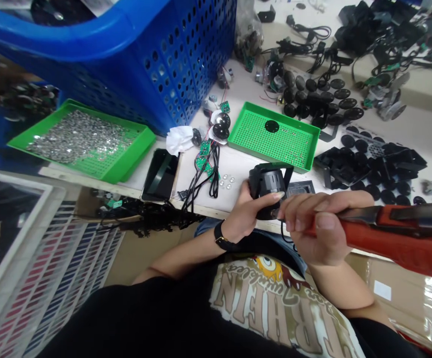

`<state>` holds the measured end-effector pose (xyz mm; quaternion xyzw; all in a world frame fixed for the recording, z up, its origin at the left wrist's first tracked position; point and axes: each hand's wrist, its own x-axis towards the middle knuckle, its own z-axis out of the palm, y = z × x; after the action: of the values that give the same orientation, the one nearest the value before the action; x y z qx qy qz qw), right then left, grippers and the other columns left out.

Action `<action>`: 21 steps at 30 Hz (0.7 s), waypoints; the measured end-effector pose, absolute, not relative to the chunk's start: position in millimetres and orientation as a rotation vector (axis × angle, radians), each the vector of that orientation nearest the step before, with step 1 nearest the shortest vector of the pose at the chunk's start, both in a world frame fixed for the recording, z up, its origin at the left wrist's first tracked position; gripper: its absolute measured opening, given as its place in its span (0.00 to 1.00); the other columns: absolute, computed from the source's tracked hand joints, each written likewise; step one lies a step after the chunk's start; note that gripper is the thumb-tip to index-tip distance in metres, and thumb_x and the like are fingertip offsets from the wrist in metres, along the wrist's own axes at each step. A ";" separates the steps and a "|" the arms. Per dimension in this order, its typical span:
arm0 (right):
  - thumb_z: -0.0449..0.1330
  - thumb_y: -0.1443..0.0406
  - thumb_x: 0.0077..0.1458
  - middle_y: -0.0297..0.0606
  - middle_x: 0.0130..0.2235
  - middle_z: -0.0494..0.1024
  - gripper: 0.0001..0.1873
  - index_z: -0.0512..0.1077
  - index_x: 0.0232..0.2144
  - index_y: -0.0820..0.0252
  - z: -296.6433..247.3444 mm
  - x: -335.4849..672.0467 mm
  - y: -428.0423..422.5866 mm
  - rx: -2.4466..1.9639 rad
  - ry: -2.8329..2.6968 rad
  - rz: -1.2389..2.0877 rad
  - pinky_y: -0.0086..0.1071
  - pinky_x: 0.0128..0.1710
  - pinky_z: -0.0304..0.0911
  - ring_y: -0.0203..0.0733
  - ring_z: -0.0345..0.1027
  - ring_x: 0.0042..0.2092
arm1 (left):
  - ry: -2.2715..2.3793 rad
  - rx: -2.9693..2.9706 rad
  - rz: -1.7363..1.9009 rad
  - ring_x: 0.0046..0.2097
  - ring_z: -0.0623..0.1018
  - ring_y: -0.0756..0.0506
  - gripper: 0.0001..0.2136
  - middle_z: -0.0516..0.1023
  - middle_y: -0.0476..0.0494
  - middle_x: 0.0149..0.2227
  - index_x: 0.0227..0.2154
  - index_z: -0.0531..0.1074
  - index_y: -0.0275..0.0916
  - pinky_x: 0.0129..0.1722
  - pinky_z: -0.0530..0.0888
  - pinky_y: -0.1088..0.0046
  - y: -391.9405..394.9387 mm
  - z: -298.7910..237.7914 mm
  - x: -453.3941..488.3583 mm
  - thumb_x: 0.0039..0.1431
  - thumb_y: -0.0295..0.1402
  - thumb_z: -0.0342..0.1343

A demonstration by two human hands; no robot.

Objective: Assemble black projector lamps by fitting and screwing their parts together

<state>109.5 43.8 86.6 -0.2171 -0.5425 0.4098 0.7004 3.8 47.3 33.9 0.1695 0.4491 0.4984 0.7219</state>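
Black ribbed housing (267, 191) sits in your left hand (243, 214), just above the front edge of the bench (234, 174), near the middle of the frame. Your left hand is grasping it firmly, with the fingers wrapped around its lower side. Your right hand (322, 223) is clenched around a red-handled tool (398, 233), which enters from the right edge of the frame. The tool's front end meets the housing, but your fingers hide it partly, so the exact contact is hard to see. Please keep the housing steady in the left palm, and keep your left fingertips back from that front end. Above the hands, a green perforated tray (268, 158) holds a black disc. At the left, a second green tray (126, 154) holds many silver metal pieces. Green circuit boards (204, 147) with black wires lie between the trays, and a blue perforated basket (156, 64) stands at the upper left.
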 end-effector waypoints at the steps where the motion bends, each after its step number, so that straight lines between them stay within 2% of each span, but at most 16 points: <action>1: 0.60 0.68 0.61 0.23 0.21 0.71 0.04 0.69 0.36 0.52 84.9 110.0 44.3 -0.486 -1.224 0.924 0.33 0.22 0.73 0.34 0.66 0.19 | 0.994 0.370 1.096 0.41 0.78 0.46 0.28 0.78 0.50 0.39 0.45 0.67 0.40 0.46 0.72 0.65 47.0 34.0 4.3 0.42 0.32 0.75; 4: 0.62 0.66 0.61 0.23 0.20 0.70 0.05 0.69 0.35 0.50 83.8 112.2 43.4 -0.502 -1.264 0.913 0.34 0.18 0.70 0.35 0.63 0.16 | 0.988 0.369 1.080 0.41 0.78 0.45 0.29 0.77 0.50 0.38 0.45 0.66 0.41 0.47 0.73 0.63 46.9 34.0 5.5 0.42 0.33 0.75; 6: 0.62 0.65 0.61 0.22 0.19 0.69 0.05 0.72 0.40 0.49 88.0 115.0 41.0 -0.512 -1.265 0.884 0.35 0.18 0.69 0.35 0.61 0.15 | 0.975 0.379 1.075 0.41 0.78 0.45 0.29 0.77 0.50 0.38 0.45 0.66 0.40 0.47 0.73 0.63 47.8 33.6 5.6 0.42 0.33 0.76; 9: 0.62 0.65 0.60 0.23 0.20 0.68 0.12 0.74 0.47 0.51 101.9 122.6 38.9 -0.575 -1.195 0.856 0.36 0.18 0.69 0.35 0.61 0.16 | 0.963 0.374 1.084 0.43 0.78 0.45 0.29 0.78 0.49 0.40 0.44 0.67 0.39 0.48 0.73 0.63 49.1 31.6 5.0 0.41 0.32 0.76; 11: 0.63 0.63 0.59 0.23 0.19 0.68 0.11 0.75 0.45 0.51 112.7 127.4 42.0 -0.629 -1.112 0.823 0.36 0.19 0.69 0.35 0.61 0.17 | 0.957 0.351 1.075 0.45 0.79 0.44 0.29 0.79 0.48 0.41 0.45 0.67 0.39 0.49 0.74 0.62 48.1 29.7 5.0 0.41 0.32 0.76; 14: 0.63 0.61 0.60 0.24 0.18 0.66 0.01 0.75 0.36 0.49 121.4 126.5 54.9 -0.619 -1.075 0.730 0.35 0.20 0.70 0.35 0.61 0.17 | 0.933 0.334 1.060 0.48 0.79 0.42 0.31 0.80 0.47 0.44 0.46 0.68 0.40 0.51 0.74 0.60 43.4 27.9 6.7 0.40 0.31 0.77; 17: 0.61 0.62 0.61 0.24 0.17 0.63 0.10 0.70 0.27 0.51 116.3 115.4 70.4 -0.553 -1.090 0.663 0.30 0.20 0.69 0.33 0.61 0.16 | 0.905 0.348 1.079 0.50 0.79 0.42 0.31 0.80 0.48 0.44 0.46 0.69 0.41 0.54 0.73 0.61 38.3 28.9 9.5 0.38 0.30 0.78; 21: 0.64 0.64 0.58 0.21 0.17 0.64 0.08 0.68 0.30 0.52 101.3 102.3 80.9 -0.560 -1.051 0.702 0.28 0.17 0.64 0.32 0.58 0.15 | 0.883 0.369 1.072 0.48 0.79 0.45 0.30 0.79 0.50 0.42 0.44 0.68 0.41 0.54 0.72 0.62 35.5 31.4 12.2 0.39 0.28 0.78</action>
<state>102.3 80.9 101.3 -0.2581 -0.4847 0.3239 0.7704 12.2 35.5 31.4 0.1688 0.4044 0.4912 0.7528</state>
